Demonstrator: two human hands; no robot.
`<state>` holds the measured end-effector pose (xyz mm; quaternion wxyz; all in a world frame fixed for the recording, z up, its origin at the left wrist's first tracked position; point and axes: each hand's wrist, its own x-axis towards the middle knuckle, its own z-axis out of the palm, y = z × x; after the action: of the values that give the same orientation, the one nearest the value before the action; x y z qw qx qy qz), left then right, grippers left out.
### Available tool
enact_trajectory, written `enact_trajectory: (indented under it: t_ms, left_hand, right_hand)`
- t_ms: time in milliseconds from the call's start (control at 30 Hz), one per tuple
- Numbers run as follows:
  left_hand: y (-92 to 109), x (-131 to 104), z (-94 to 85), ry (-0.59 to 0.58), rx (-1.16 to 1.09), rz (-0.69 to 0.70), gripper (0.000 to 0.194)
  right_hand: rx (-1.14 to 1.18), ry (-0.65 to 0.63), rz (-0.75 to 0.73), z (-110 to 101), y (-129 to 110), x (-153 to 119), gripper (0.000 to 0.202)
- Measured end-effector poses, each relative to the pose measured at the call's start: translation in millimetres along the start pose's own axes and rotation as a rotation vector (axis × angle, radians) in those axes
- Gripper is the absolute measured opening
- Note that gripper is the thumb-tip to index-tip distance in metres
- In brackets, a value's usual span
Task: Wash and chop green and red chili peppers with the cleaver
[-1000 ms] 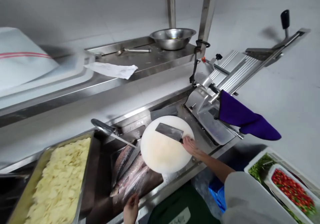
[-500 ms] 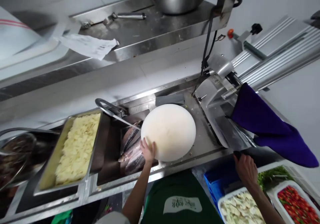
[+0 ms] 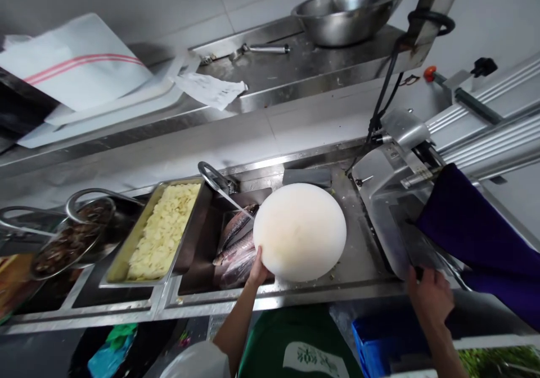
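Note:
A round white cutting board (image 3: 300,232) lies over the right edge of the sink and the steel counter. My left hand (image 3: 258,270) grips its lower left edge, thumb on top, the other fingers mostly hidden underneath. Whole fish (image 3: 236,248) lie in the sink, left of the board, where a thin faucet (image 3: 225,193) pours water. Off to the right, my right hand (image 3: 430,296) is closed at the front of a metal slicing machine (image 3: 379,198). A small black piece shows at its fingers; what it belongs to I cannot make out.
A steel pan of pale slices (image 3: 164,232) stands left of the sink, with a bowl of dark pieces (image 3: 76,243) beyond. A purple cloth (image 3: 476,237) drapes the slicer. The shelf above bears a steel bowl (image 3: 350,23). Below right is a blue crate (image 3: 375,338).
The view has swung left, bringing more of the left counter in. My left hand has shifted from lying on the board to gripping its edge. My right hand has moved up to the slicer's front.

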<state>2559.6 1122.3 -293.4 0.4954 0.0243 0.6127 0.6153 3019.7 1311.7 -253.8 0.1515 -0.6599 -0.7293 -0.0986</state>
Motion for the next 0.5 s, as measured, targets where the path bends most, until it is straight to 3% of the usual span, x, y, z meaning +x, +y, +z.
enact_trajectory:
  t_ms: [67, 133, 267, 367, 500]
  left_hand:
    - [-4.2, 6.0, -2.1, -0.087, -0.172, -0.04, 0.087]
    - [-11.2, 16.8, -3.4, -0.081, -0.292, -0.057, 0.082]
    - [-21.4, 37.4, 1.8, -0.061, -0.472, -0.138, 0.075]
    - [-9.6, 23.3, 8.8, 0.012, -0.524, -0.143, 0.067]
    - [39.7, -16.0, 9.1, 0.164, -0.422, -0.081, 0.054]
  right_hand:
    - [0.209, -0.032, -0.105, 17.2, -41.3, 4.1, 0.049]
    - [0.417, -0.08, -0.197, 44.6, -94.6, 11.9, 0.057]
    - [0.613, -0.081, -0.038, 93.9, -188.1, 35.1, 0.08]
    - [0.603, -0.075, 0.064, 96.9, -213.4, 37.2, 0.095]
    - [0.556, -0.24, 0.172, 69.8, -221.4, 10.6, 0.104]
